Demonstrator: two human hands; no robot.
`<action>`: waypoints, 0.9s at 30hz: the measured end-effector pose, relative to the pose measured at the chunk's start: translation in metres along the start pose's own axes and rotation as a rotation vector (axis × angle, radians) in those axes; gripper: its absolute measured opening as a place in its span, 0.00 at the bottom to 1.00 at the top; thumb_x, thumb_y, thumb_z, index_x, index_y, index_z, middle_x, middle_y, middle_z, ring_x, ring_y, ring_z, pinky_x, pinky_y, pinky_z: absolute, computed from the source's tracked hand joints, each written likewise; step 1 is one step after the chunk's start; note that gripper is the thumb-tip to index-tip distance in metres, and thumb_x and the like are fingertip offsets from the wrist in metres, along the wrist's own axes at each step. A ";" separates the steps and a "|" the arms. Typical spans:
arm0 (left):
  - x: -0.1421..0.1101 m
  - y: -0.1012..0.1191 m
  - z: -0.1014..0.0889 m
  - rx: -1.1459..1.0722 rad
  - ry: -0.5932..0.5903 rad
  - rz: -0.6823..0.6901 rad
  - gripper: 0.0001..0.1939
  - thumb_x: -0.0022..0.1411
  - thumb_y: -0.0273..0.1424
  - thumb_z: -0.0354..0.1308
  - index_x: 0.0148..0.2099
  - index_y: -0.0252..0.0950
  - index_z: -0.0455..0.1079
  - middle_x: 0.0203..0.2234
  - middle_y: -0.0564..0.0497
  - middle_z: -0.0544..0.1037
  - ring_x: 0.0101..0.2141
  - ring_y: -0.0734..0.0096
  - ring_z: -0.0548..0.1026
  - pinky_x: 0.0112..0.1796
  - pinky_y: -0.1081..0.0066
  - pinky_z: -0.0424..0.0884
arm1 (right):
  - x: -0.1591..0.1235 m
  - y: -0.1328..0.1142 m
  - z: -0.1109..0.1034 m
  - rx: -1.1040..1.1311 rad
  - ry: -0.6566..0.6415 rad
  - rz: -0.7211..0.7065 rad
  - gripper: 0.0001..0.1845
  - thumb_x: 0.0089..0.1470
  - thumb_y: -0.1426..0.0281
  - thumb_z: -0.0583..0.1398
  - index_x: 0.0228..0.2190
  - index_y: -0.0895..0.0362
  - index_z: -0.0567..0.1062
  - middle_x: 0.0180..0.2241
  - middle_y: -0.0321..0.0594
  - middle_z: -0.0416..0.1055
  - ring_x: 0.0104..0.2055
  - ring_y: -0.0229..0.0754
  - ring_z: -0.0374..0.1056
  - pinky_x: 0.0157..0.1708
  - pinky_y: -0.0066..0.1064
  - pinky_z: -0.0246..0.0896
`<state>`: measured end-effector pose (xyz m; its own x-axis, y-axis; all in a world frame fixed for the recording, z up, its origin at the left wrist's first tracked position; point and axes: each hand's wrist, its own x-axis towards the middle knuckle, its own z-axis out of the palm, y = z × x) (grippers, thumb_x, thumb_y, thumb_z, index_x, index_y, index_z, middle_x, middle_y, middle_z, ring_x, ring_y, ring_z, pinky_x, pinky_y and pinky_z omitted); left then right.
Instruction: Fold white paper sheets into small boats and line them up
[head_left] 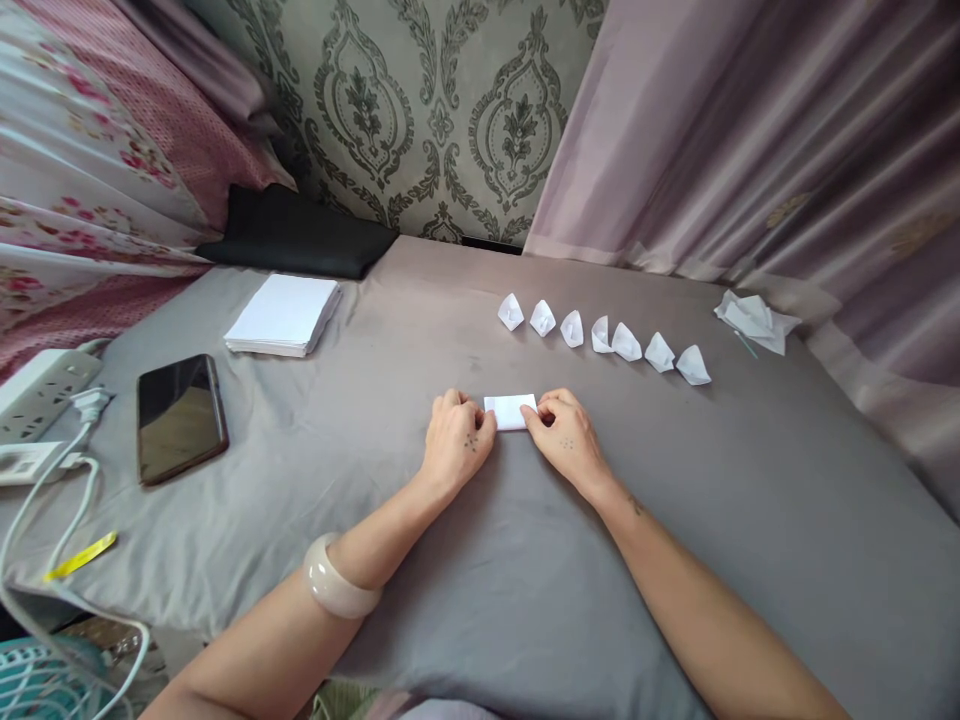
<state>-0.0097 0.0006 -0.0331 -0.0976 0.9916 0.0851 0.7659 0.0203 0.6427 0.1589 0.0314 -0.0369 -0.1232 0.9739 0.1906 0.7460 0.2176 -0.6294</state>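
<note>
A small folded piece of white paper (511, 412) is held between my two hands, just above or on the grey cloth. My left hand (458, 437) pinches its left end, with the fingers curled in. At the right end, my right hand (568, 440) grips the paper with the thumb lying on top. Beyond the hands, several small folded paper boats (571, 328) stand in a slanting row to the right.
A stack of white paper (285, 315) lies at the back left, near a black cloth (300, 235). A phone (181, 418), power strips (45, 395) with white cables and a yellow strip (82, 556) are at the left. Loose paper pieces (756, 320) lie far right by the curtain (720, 130).
</note>
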 end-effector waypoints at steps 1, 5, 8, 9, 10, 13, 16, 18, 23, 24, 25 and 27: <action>0.000 0.000 0.000 -0.002 0.002 0.003 0.14 0.62 0.32 0.53 0.25 0.35 0.69 0.34 0.44 0.71 0.40 0.59 0.67 0.42 0.60 0.68 | 0.000 0.000 0.000 -0.002 0.000 0.002 0.17 0.53 0.64 0.59 0.17 0.55 0.63 0.32 0.38 0.68 0.29 0.38 0.65 0.32 0.32 0.58; 0.001 -0.003 0.002 -0.006 0.010 0.002 0.13 0.60 0.32 0.54 0.24 0.35 0.69 0.33 0.45 0.70 0.39 0.60 0.67 0.41 0.61 0.68 | 0.001 -0.001 0.000 -0.012 -0.003 0.008 0.17 0.52 0.64 0.59 0.16 0.54 0.63 0.32 0.38 0.68 0.29 0.38 0.64 0.32 0.32 0.58; 0.001 -0.004 0.003 -0.003 0.021 0.002 0.13 0.60 0.32 0.54 0.24 0.36 0.68 0.33 0.45 0.70 0.39 0.60 0.67 0.40 0.62 0.68 | 0.002 -0.001 0.000 -0.016 -0.008 0.007 0.17 0.52 0.65 0.59 0.16 0.54 0.63 0.31 0.37 0.67 0.28 0.37 0.64 0.32 0.32 0.58; 0.001 -0.004 0.004 -0.002 0.026 0.002 0.13 0.60 0.32 0.54 0.23 0.36 0.68 0.32 0.46 0.70 0.39 0.60 0.67 0.40 0.62 0.68 | 0.002 -0.001 0.000 -0.018 -0.011 0.007 0.17 0.52 0.65 0.59 0.16 0.54 0.63 0.31 0.37 0.67 0.28 0.37 0.64 0.32 0.32 0.58; 0.001 -0.003 0.004 -0.002 0.030 0.001 0.13 0.60 0.32 0.55 0.23 0.36 0.68 0.32 0.46 0.70 0.39 0.60 0.67 0.39 0.62 0.68 | 0.002 -0.001 0.000 -0.022 -0.013 0.007 0.16 0.52 0.65 0.59 0.17 0.54 0.63 0.31 0.37 0.67 0.28 0.37 0.64 0.32 0.32 0.58; 0.002 -0.002 0.004 0.003 0.029 -0.009 0.13 0.59 0.31 0.55 0.23 0.36 0.67 0.32 0.46 0.71 0.39 0.60 0.67 0.38 0.63 0.68 | 0.002 -0.001 0.000 -0.037 -0.024 0.005 0.16 0.53 0.65 0.58 0.17 0.54 0.63 0.31 0.37 0.66 0.29 0.38 0.64 0.33 0.32 0.58; 0.002 -0.001 0.003 0.022 0.010 -0.026 0.13 0.59 0.32 0.55 0.23 0.36 0.67 0.33 0.45 0.71 0.39 0.59 0.67 0.36 0.64 0.68 | 0.002 -0.001 0.000 -0.056 -0.036 0.013 0.16 0.54 0.65 0.58 0.18 0.54 0.63 0.31 0.37 0.66 0.29 0.38 0.64 0.33 0.33 0.58; 0.002 0.000 0.003 0.034 0.003 -0.032 0.13 0.59 0.32 0.55 0.23 0.36 0.66 0.33 0.45 0.71 0.40 0.58 0.67 0.35 0.64 0.68 | 0.002 -0.002 0.000 -0.068 -0.038 0.011 0.16 0.54 0.65 0.58 0.19 0.54 0.63 0.31 0.38 0.66 0.30 0.39 0.64 0.34 0.33 0.58; 0.003 -0.002 0.006 0.071 0.019 -0.005 0.13 0.59 0.31 0.55 0.22 0.36 0.66 0.32 0.45 0.71 0.38 0.59 0.67 0.32 0.65 0.67 | 0.002 -0.001 0.000 -0.086 -0.037 -0.021 0.15 0.55 0.65 0.57 0.19 0.54 0.64 0.31 0.38 0.65 0.30 0.39 0.64 0.34 0.33 0.58; 0.003 -0.002 0.007 0.080 0.021 -0.002 0.13 0.59 0.31 0.55 0.22 0.36 0.66 0.32 0.46 0.71 0.38 0.59 0.67 0.32 0.66 0.67 | 0.002 -0.001 0.000 -0.088 -0.037 -0.024 0.15 0.55 0.65 0.57 0.19 0.54 0.64 0.31 0.38 0.65 0.30 0.39 0.64 0.33 0.33 0.58; 0.003 -0.002 0.007 0.089 0.022 -0.001 0.13 0.59 0.32 0.55 0.22 0.36 0.66 0.32 0.46 0.71 0.38 0.60 0.67 0.31 0.66 0.66 | 0.002 0.000 0.000 -0.088 -0.037 -0.025 0.15 0.55 0.65 0.57 0.19 0.54 0.64 0.31 0.38 0.66 0.30 0.39 0.64 0.34 0.33 0.58; 0.003 -0.002 0.007 0.102 0.016 -0.003 0.13 0.59 0.31 0.55 0.22 0.36 0.66 0.33 0.45 0.71 0.38 0.60 0.67 0.31 0.66 0.66 | 0.002 0.000 0.000 -0.088 -0.039 -0.022 0.15 0.56 0.65 0.57 0.19 0.54 0.64 0.31 0.38 0.66 0.30 0.39 0.64 0.34 0.33 0.58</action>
<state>-0.0069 0.0042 -0.0390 -0.1097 0.9893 0.0961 0.8263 0.0371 0.5620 0.1582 0.0337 -0.0366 -0.1641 0.9711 0.1735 0.7970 0.2342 -0.5568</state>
